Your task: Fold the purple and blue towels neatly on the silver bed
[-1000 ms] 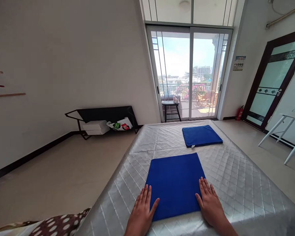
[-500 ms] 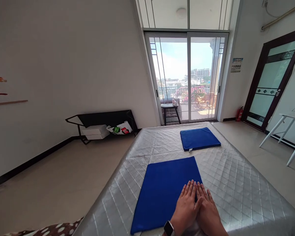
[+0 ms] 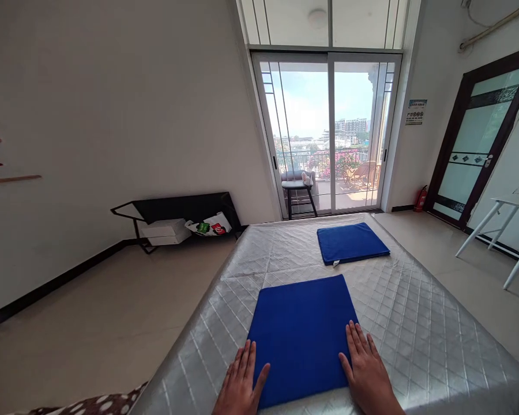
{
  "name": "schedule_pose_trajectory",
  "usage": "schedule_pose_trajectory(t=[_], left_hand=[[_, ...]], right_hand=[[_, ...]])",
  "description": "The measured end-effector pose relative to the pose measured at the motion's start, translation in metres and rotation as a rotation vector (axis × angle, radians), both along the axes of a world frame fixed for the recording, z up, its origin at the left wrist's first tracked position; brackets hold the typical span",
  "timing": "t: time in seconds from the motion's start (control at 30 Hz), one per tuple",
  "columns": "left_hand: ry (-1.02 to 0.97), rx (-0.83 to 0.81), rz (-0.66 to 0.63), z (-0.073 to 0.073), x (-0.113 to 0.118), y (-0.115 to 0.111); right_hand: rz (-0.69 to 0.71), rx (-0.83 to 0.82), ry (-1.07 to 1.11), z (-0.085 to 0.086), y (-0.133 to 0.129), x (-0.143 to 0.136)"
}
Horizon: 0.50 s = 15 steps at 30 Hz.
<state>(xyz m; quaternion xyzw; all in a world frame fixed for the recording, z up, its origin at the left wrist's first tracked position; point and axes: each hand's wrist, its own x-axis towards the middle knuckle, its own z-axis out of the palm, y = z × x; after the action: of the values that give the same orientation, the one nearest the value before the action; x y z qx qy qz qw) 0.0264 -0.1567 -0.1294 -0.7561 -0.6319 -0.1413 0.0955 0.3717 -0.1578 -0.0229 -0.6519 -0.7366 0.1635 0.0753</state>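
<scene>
A folded blue cloth [image 3: 303, 334] lies flat on a silver quilted cover in front of me. My left hand [image 3: 241, 380] rests at its left edge, fingers stretched out and thumb spread over the cloth. The cloth's near left corner is hidden by that hand. On the opposite side, my right hand [image 3: 365, 366] lies palm down along the right edge, fingers extended and thumb toward the cloth. Farther back lies a second folded blue cloth [image 3: 352, 243], with a small white tag at its near edge. Neither hand touches it.
The silver quilted cover [image 3: 415, 323] spreads over a large, low bed-like surface. Along the left wall stands a black rack [image 3: 181, 207] with white boxes [image 3: 164, 231]. Beyond are a stool [image 3: 298, 185] and sliding glass doors; a white table [image 3: 512, 200] stands at right.
My left hand has moved left, from beside my right hand to the cloth's left edge. My right hand stays near the right edge. The hands are now apart.
</scene>
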Motion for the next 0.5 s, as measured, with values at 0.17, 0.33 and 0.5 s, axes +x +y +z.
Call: schedule_pose_trajectory(t=[0.17, 0.33, 0.5], left_hand=[[-0.061, 0.067, 0.07, -0.003, 0.01, 0.0], [-0.13, 0.079, 0.119, -0.002, 0.02, 0.001], [-0.156, 0.014, 0.125, 0.006, 0.023, 0.001]], right_hand=[[0.0, -0.029, -0.064, 0.003, -0.001, 0.001], [0.038, -0.021, -0.096, 0.017, 0.012, 0.002], [0.082, 0.073, -0.113, 0.039, 0.057, -0.007]])
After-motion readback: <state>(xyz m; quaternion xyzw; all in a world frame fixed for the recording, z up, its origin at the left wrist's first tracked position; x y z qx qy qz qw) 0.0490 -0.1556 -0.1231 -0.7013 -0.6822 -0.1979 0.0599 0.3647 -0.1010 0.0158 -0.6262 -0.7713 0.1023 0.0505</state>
